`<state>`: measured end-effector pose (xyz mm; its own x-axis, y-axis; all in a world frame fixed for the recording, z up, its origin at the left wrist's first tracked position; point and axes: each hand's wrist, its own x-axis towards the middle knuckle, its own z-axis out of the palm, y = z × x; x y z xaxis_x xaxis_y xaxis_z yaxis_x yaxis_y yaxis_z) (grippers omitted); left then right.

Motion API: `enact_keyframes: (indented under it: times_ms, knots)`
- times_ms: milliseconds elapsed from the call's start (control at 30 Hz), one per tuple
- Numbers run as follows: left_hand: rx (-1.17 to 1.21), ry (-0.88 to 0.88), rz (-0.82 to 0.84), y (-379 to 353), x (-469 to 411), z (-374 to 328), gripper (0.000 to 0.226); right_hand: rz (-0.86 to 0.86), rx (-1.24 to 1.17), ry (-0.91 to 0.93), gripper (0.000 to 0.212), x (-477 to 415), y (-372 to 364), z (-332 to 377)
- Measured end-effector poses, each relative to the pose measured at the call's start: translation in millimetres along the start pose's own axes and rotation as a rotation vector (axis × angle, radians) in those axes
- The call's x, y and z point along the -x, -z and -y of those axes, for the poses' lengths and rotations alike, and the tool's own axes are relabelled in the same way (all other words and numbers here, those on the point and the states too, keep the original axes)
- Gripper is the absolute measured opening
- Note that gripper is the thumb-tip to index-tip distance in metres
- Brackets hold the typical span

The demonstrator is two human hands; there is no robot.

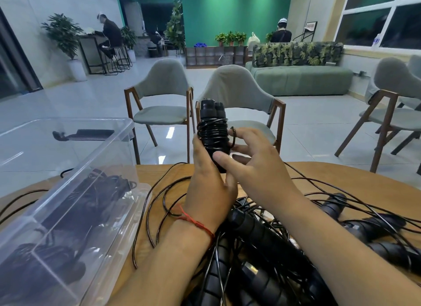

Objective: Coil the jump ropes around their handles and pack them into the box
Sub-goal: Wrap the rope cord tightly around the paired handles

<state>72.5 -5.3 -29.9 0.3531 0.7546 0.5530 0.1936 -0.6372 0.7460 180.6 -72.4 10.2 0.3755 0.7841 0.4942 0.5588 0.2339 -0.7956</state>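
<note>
My left hand (208, 187) grips a pair of black jump rope handles (213, 132), held upright above the wooden table (330, 171). Thin black cord is coiled several times around the handles' upper half. A small loop of that cord sits on a fingertip of my right hand (252, 155), whose thumb rests against the handles. A clear plastic box (75, 191) stands at the left and holds several coiled black ropes. A tangle of loose ropes and handles (262, 244) lies on the table under my forearms.
Loose cords (157, 198) trail across the table between the box and my left arm. Two grey chairs (163, 96) stand beyond the table's far edge. The box lid (57, 132) stands open behind the box.
</note>
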Motion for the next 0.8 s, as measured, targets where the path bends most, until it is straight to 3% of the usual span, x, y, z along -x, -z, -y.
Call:
enact_keyframes:
  times_ms: [100,233,433,533,633,700,800]
  knots:
    - [0.029,-0.022,0.096,2.1,1.7,-2.5,0.101,-0.012,0.034,0.013,0.054,-0.5,1.9,-1.4]
    - [0.052,-0.065,0.191,4.2,0.2,-1.9,0.107,-0.058,0.071,0.019,0.047,-2.3,7.5,-6.3]
    - [0.256,-0.121,0.242,7.5,3.1,-7.9,0.086,-0.171,0.016,-0.108,0.029,-3.4,14.6,-8.4]
    - [0.442,-0.018,0.197,13.1,2.1,-15.0,0.067,-0.190,-0.122,-0.149,0.026,-0.9,21.3,-5.4]
    - [0.556,0.203,0.040,19.2,-7.0,-16.2,0.032,-0.127,-0.204,-0.132,0.027,0.7,22.5,-0.1]
    - [0.617,0.312,0.129,24.8,-13.2,-17.4,0.045,-0.065,-0.279,-0.099,0.026,0.9,22.0,3.7]
    - [0.719,0.299,0.329,31.7,-13.9,-22.7,0.050,0.027,-0.362,-0.053,0.029,1.2,18.8,9.5]
